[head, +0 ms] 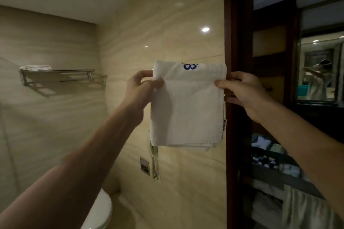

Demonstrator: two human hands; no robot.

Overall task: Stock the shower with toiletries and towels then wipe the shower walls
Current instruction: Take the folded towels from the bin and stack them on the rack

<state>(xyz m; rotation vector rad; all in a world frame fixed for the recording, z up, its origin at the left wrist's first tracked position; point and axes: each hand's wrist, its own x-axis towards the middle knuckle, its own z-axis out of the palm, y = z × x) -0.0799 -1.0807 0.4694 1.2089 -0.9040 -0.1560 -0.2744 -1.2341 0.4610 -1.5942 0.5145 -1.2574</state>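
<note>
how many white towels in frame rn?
2 clear ones: the folded white towel held up between left hand and right hand, and a folded towel on the wall rack. The cart's linens at lower right are too unclear to count.

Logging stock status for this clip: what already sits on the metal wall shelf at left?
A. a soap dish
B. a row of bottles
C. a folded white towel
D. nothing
C: a folded white towel lies on the left end of the metal shelf, which is otherwise bare.
</note>
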